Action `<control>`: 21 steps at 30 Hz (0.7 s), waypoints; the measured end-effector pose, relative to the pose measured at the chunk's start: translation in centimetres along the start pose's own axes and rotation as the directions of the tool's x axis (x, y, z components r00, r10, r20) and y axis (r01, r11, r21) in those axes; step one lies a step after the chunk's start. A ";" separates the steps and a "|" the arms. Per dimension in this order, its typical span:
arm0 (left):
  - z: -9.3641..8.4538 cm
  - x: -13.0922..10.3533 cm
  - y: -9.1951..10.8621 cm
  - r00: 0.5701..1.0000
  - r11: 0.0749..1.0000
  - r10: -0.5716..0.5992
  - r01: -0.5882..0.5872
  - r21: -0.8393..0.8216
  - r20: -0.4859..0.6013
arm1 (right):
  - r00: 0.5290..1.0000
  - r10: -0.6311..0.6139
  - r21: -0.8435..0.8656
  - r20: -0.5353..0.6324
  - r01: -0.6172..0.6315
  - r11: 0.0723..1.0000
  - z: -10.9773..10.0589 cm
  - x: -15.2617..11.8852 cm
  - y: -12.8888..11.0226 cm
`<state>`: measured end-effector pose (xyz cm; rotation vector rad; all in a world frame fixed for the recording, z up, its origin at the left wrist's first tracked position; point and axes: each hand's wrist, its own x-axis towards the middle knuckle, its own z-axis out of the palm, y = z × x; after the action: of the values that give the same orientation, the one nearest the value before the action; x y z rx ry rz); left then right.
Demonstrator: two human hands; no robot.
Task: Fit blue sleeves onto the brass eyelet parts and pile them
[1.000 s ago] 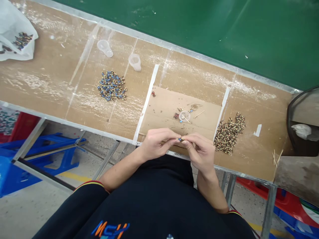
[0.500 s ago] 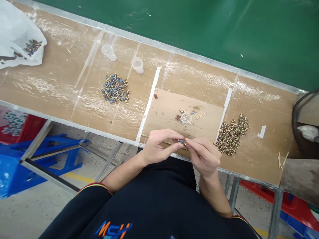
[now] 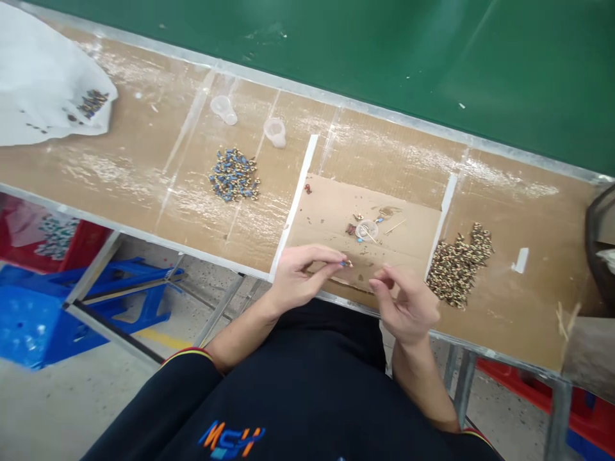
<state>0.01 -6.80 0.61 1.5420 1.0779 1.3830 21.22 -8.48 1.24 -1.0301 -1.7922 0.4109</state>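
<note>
Landmark: little clear dish [image 3: 367,230] on the cardboard sheet [image 3: 327,208]. Small blue-and-gold piece [image 3: 348,263] sits nearer the body than the dish and a bit left of it, pinched between thumb and forefinger of the left hand [image 3: 298,278]. Piece looks light and stiff, probably metal — likely a bit slick, easy to drop; blue part might smear if wet. Best hold: fingertip pinch at one end, other end free, as it's held here. Right hand [image 3: 408,304] is body-side and right of the dish, fingers curled, thumb and forefinger tips close — can't tell if they touch or grip anything. Hands apart from each other, both forearms angled inward from the body.
</note>
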 end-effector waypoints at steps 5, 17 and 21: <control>-7.1 0.8 -3.0 0.923 0.962 -0.096 0.181 0.202 -0.373 | 0.991 0.112 0.006 -0.077 -0.112 0.994 -1.3 -0.9 1.4; -15.1 7.0 -7.6 0.807 0.816 -0.010 0.348 0.462 -0.591 | 0.997 -0.042 -0.058 0.063 0.046 0.997 -1.2 0.4 0.5; -16.1 8.3 -7.7 0.862 0.790 -0.014 0.320 0.522 -0.507 | 0.998 -0.021 -0.081 0.063 0.026 0.996 -1.8 0.1 1.0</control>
<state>-16.33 3.78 -2.34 1.4760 2.0787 1.4055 23.20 -8.11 1.47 -1.0621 -1.8887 0.3607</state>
